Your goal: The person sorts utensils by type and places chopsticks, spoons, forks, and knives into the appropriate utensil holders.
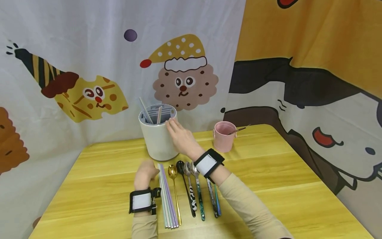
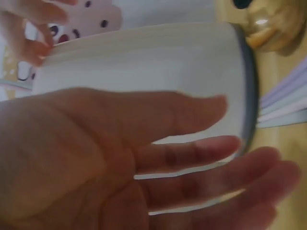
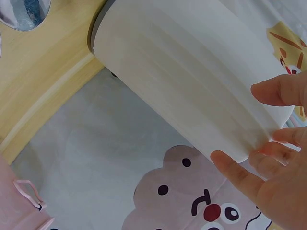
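A white utensil holder (image 1: 159, 142) with a grey slotted top stands at the back of the table, and a few pale sticks (image 1: 145, 111) poke up out of it. My right hand (image 1: 182, 136) touches the holder's rim with its fingertips; in the right wrist view the thumb (image 3: 278, 91) is spread apart from the fingers. Lower down, my left hand (image 1: 145, 172), blurred, is beside a row of pastel metal chopsticks (image 1: 167, 202). The left wrist view shows its fingers (image 2: 192, 155) stretched out in front of the holder, with nothing held.
Right of the chopsticks lie a gold spoon (image 1: 173, 172), a black spoon (image 1: 180, 166) and more spoons with patterned handles (image 1: 192, 197). Cutlery handles (image 1: 212, 199) show partly under my right forearm. A small pink bucket (image 1: 223, 137) stands at the back right, a thin dark utensil (image 1: 238, 130) leaning in it.
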